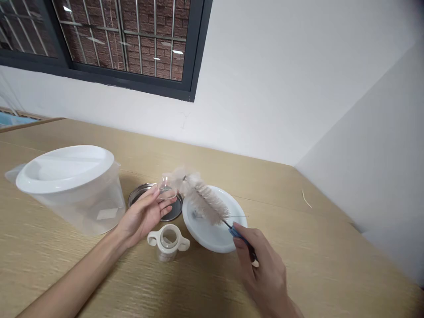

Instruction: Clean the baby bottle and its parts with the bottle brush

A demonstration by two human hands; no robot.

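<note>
My left hand (pixel 147 216) has its fingers closed on a small clear dome-shaped cap (pixel 166 189), held above a round metal tray (pixel 137 193). In my right hand (pixel 263 260) is the blue handle of a bottle brush (pixel 208 202). The brush's pale bristles slant up and left over a white bowl (pixel 215 243), and its fluffy tip is close to the cap. Whether tip and cap touch, I cannot tell. Below my left hand stands a clear baby bottle (pixel 167 255) with a white two-handled collar and an open top.
A large translucent pitcher (pixel 79 207) with a white lid (pixel 66 165) stands on the left of the wooden table (pixel 318 269). A thin pale strip (pixel 306 199) lies at the right. Behind the table are a white wall (pixel 258 88) and a barred window (pixel 129 39).
</note>
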